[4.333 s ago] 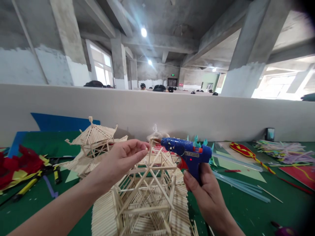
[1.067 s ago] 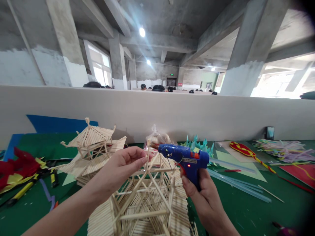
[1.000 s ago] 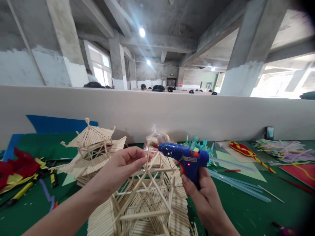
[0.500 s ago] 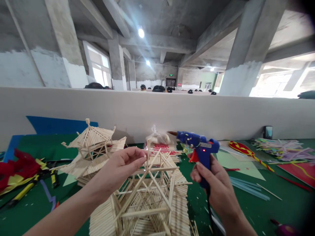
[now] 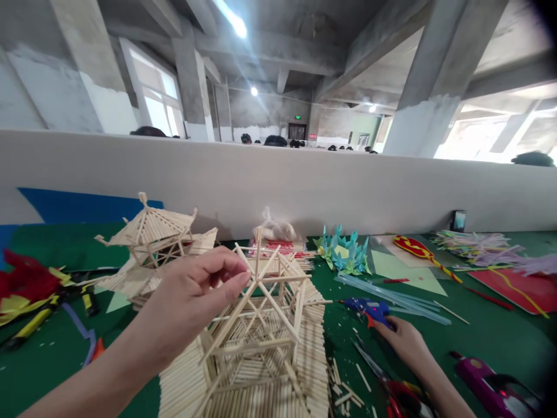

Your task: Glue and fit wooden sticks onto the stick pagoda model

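Observation:
A model frame of thin wooden sticks [image 5: 255, 348] stands before me, with its roof sticks meeting at a peak. An upright stick [image 5: 258, 249] rises from that peak. My left hand [image 5: 195, 296] is closed in a pinch just left of the peak. What its fingertips hold, if anything, is too small to tell. To the right, low over the green table, my right hand [image 5: 404, 342] is closed around the handle of a blue hot glue gun [image 5: 369, 309]. The gun lies tilted on its side, its nozzle pointing left toward the model.
A wooden-stick pavilion [image 5: 152, 232] stands behind on the left. Scissors [image 5: 374, 363] and cut stick pieces [image 5: 343, 392] lie near my right hand. Clear glue sticks [image 5: 391, 299], a turquoise paper flower [image 5: 343, 249] and a purple glue gun [image 5: 487, 377] are farther right. A white partition [image 5: 278, 180] runs behind.
My right hand has lowered the blue glue gun from beside the roof peak to the table at right. My left hand stays pinched near the peak. The view has tilted slightly down.

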`<state>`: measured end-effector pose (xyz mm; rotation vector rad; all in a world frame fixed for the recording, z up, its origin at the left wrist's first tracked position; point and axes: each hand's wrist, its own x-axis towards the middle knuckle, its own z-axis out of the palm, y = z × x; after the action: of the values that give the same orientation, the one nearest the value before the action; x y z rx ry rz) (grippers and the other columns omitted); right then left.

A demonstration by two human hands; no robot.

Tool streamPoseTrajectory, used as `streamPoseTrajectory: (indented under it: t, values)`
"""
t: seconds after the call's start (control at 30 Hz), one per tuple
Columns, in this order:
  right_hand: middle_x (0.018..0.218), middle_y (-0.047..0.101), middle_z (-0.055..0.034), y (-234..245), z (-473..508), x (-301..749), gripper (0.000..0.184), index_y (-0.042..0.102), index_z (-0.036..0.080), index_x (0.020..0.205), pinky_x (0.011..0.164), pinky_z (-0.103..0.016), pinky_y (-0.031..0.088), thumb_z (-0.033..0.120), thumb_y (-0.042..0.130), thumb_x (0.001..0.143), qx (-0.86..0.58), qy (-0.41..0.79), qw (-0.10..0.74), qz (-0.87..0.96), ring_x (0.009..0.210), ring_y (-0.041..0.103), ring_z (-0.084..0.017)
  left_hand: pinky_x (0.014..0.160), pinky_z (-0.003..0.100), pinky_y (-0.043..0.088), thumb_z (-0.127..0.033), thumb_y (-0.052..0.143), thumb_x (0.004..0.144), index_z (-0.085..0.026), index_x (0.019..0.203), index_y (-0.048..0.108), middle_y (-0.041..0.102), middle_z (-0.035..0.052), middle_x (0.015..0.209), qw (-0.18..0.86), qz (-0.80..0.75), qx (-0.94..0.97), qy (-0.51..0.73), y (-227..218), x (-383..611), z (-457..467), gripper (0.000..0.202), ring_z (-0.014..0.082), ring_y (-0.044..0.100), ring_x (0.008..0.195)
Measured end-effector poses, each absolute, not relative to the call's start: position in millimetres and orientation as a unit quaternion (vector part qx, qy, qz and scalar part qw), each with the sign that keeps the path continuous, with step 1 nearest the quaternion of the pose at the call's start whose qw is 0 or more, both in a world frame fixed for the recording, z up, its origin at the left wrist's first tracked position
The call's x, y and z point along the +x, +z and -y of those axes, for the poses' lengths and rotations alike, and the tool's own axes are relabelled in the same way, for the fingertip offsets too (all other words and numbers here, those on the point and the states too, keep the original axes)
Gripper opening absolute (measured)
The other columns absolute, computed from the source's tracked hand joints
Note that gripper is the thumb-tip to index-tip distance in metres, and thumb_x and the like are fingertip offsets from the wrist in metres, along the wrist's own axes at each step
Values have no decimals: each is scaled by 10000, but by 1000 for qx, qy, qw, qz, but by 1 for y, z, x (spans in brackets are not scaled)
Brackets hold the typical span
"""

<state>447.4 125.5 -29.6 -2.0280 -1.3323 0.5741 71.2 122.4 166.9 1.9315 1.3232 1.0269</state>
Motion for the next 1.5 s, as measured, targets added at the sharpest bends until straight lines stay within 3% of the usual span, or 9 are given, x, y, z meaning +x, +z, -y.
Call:
streamPoseTrajectory:
  t: [0.1,0.17,0.3,0.47,0.8,1.0,1.13,1.27,1.5]
  values:
    - [781,630,-141,-15,-120,439,327,630,144,737,632,-401,403,446,550,640,-786,149,295,522,750,572,-321,508,210,328,-380,538,770,-237,699,570,535,-5,793,330,-487,717,373,169,74,-119,162,141,478,778]
    - [977,587,-122,13,-114,417,356,608,180,915,707,-401,404,449,527,695,-764,89,318,554,884,536,-301,518,210,333,-383,538,772,-238,691,579,534,-10,758,357,-481,711,369,171,77,-118,171,134,475,756]
    - [859,577,-31,90,-104,340,283,536,238,1065,667,-293,447,230,548,782,-481,-26,488,728,763,544,-160,543,208,356,-377,573,752,-242,683,605,545,-22,702,395,-460,701,377,175,87,-118,155,122,478,704]
    - [840,592,-44,141,-110,266,362,528,196,1098,655,-316,428,168,610,746,-281,-54,511,811,749,517,-161,608,207,408,-339,608,736,-245,691,643,596,-30,697,447,-431,680,391,180,92,-118,110,114,517,686]
    - [765,599,-32,150,-134,258,208,591,176,936,616,-290,415,182,637,733,-252,-90,531,804,680,508,-137,681,211,422,-313,610,742,-251,725,668,652,-36,734,505,-402,651,401,181,87,-129,87,113,557,727]
    - [802,598,-35,159,-157,259,189,603,183,934,673,-283,432,200,625,747,-259,-112,540,793,746,519,-143,557,230,369,-397,565,751,-235,766,630,591,-13,699,357,-475,699,397,180,76,-134,175,136,501,679]
    - [781,593,-28,159,-170,258,176,612,202,947,664,-296,439,233,594,774,-272,-126,527,795,710,501,-146,556,255,375,-436,558,726,-194,845,618,584,19,750,283,-518,707,390,181,76,-146,276,156,499,670]
    - [773,604,-33,158,-176,256,174,617,192,952,666,-298,438,222,583,784,-261,-145,523,799,713,505,-147,572,271,391,-455,548,709,-172,896,624,591,41,796,275,-530,716,362,184,82,-155,349,162,493,664]
    - [781,602,-37,157,-180,253,160,625,199,930,655,-300,440,236,588,778,-270,-148,527,792,709,504,-151,498,241,330,-415,539,714,-183,807,648,591,20,750,294,-504,728,361,185,84,-157,273,121,434,575]
